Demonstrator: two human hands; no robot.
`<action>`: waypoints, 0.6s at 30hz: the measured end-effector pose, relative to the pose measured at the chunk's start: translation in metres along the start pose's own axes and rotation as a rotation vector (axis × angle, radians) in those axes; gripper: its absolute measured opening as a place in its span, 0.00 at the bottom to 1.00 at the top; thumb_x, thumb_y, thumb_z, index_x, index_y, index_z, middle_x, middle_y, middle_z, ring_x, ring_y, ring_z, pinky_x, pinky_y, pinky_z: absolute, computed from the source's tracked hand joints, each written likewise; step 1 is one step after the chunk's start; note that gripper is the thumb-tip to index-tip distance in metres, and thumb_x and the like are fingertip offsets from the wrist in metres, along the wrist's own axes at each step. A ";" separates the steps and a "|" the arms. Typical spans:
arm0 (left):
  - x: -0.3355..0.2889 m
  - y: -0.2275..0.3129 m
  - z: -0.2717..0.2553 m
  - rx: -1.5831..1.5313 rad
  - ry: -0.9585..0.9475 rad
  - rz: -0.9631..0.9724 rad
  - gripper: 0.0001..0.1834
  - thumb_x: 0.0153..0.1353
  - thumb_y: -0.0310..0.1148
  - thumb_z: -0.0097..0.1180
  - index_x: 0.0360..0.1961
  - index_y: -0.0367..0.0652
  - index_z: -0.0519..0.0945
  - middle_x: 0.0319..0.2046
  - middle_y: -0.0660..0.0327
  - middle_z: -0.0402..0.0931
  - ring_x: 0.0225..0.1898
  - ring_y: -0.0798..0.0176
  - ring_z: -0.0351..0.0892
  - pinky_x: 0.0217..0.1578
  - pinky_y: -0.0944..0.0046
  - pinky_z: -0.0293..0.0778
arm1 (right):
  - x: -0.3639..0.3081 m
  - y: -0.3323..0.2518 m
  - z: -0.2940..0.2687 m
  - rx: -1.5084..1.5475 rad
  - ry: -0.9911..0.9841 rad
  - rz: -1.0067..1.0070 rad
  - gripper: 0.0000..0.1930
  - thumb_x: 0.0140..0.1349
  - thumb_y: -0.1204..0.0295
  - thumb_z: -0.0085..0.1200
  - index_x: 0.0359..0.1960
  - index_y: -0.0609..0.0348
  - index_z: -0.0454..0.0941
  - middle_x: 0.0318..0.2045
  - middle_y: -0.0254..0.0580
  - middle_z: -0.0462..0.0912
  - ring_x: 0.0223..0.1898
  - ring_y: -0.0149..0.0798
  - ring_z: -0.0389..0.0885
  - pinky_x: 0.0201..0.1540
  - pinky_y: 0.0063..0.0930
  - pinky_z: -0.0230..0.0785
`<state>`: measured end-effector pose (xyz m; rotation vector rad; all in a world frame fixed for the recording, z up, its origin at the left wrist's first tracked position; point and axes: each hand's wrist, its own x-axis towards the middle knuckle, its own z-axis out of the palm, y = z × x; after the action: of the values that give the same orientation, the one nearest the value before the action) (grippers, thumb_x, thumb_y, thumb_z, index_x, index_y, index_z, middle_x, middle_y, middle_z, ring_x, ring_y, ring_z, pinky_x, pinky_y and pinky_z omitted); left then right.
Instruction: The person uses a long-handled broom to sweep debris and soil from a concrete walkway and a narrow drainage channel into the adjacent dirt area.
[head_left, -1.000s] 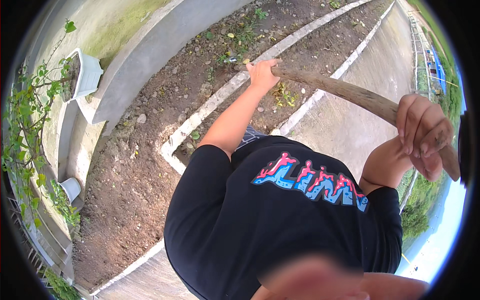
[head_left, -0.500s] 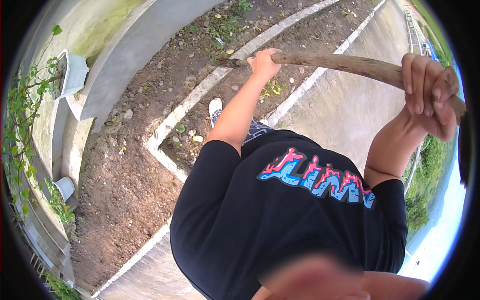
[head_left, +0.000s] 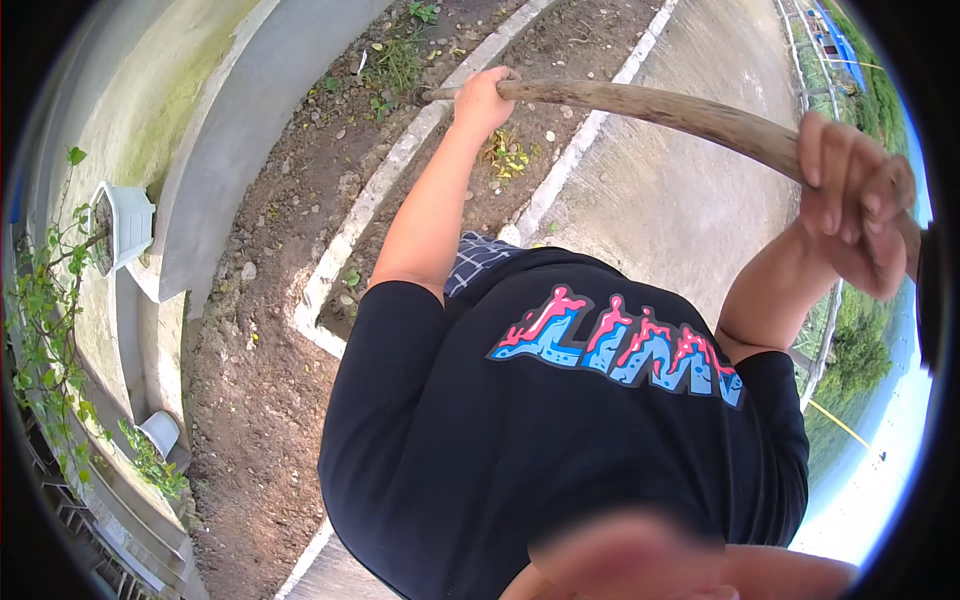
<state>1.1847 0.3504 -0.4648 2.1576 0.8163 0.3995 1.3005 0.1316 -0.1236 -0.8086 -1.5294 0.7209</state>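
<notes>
A long, slightly bent wooden pole [head_left: 650, 108] runs across the upper view, from over the dirt strip to the right rim. My left hand [head_left: 485, 98] is wrapped round it near its far left end. Only a short, dark end shows past that fist, and whether a tool head is fixed there I cannot make out. Closer to the camera, my right hand [head_left: 855, 205] grips the thick end with curled fingers. Both arms are stretched away from my black shirt [head_left: 560, 450], and the pole is held off the ground.
Bare soil [head_left: 240, 400] with stones and small weeds lies left, split by a pale concrete kerb [head_left: 375, 195]. A low grey wall [head_left: 225, 150] borders it, with a white planter [head_left: 130, 225], a vine [head_left: 45, 320] and a white pot [head_left: 160, 432]. Right is a concrete path [head_left: 680, 180].
My left hand and the pole's far end have shifted left and slightly up in view. My right hand sits a little lower. The ground has shifted too, and my shoe is out of sight.
</notes>
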 end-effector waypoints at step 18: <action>-0.042 -0.043 0.053 -0.115 -0.245 0.196 0.10 0.44 0.25 0.58 0.32 0.40 0.81 0.31 0.49 0.79 0.36 0.47 0.79 0.37 0.59 0.73 | -0.094 0.023 0.017 0.042 0.271 0.105 0.07 0.41 0.73 0.55 0.20 0.67 0.77 0.17 0.43 0.76 0.18 0.37 0.73 0.31 0.31 0.69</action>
<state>1.1631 0.3140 -0.5327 2.1326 0.4370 0.2668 1.2909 0.0669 -0.1974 -0.9208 -1.2326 0.6865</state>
